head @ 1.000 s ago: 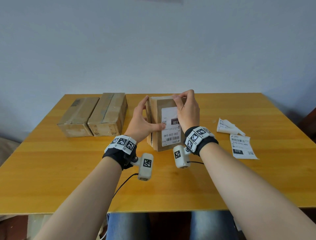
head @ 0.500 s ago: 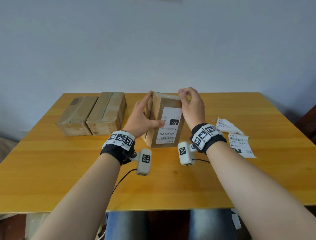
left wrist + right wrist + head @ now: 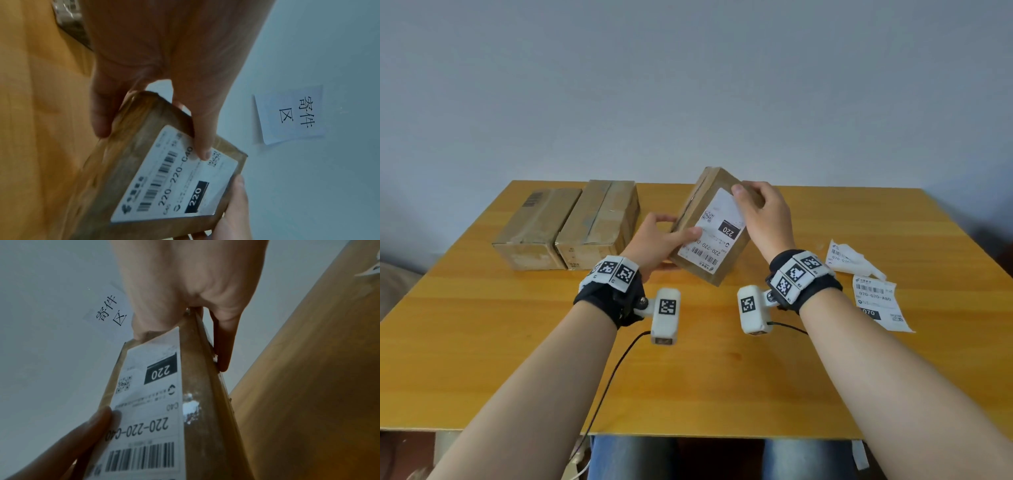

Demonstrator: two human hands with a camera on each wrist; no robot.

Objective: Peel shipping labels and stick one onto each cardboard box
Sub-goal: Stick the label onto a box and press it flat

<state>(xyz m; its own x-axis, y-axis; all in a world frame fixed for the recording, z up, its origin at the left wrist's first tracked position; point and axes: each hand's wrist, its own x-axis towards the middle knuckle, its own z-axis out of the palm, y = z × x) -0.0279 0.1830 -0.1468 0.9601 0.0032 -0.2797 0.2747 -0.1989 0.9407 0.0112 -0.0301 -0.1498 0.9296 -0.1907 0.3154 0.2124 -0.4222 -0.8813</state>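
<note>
Boxes: one box (image 3: 714,226) carries a label (image 3: 717,236), gripped by left hand (image 3: 654,241) and right hand (image 3: 765,219); two boxes (image 3: 566,226) appear unlabelled; one label sheet (image 3: 878,303) remains.

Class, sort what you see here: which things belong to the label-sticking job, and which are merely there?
Job: held box with 220 label, left hand, right hand, two boxes on the table, flat label, crumpled backing paper.

Merely there: wall sign, cable.

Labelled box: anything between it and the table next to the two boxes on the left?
Nothing visible. The labelled box is held aloft by the left hand and right hand; the table beside the two boxes shows bare.
</note>
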